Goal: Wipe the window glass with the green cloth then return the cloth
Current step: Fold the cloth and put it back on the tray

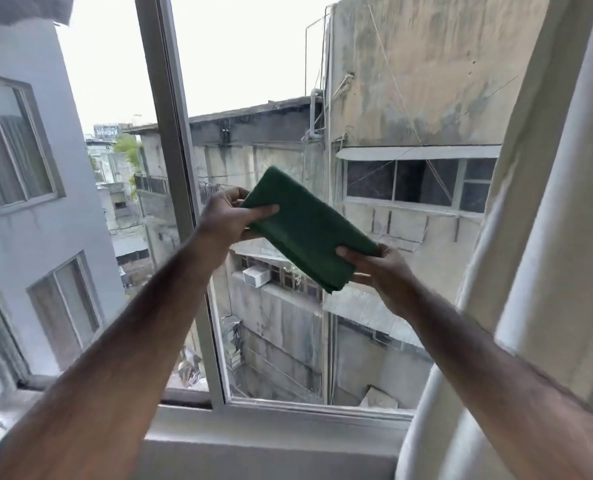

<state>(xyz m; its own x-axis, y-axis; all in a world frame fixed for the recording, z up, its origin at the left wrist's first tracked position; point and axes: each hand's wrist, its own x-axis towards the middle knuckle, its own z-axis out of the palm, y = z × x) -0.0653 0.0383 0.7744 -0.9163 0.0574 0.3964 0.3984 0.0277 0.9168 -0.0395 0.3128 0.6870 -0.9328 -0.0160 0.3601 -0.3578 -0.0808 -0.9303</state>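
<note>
A folded green cloth [305,226] hangs in the air in front of the window glass [260,98], stretched flat between both hands. My left hand [229,220] pinches its upper left end, thumb on top. My right hand [381,268] grips its lower right end from below. The cloth is tilted, with its left end higher. Whether it touches the glass I cannot tell.
A grey window frame upright [173,161] runs down left of the cloth, and a sill [288,415] lies below. A pale curtain [544,202] hangs close at the right, beside my right forearm. Buildings show outside through the panes.
</note>
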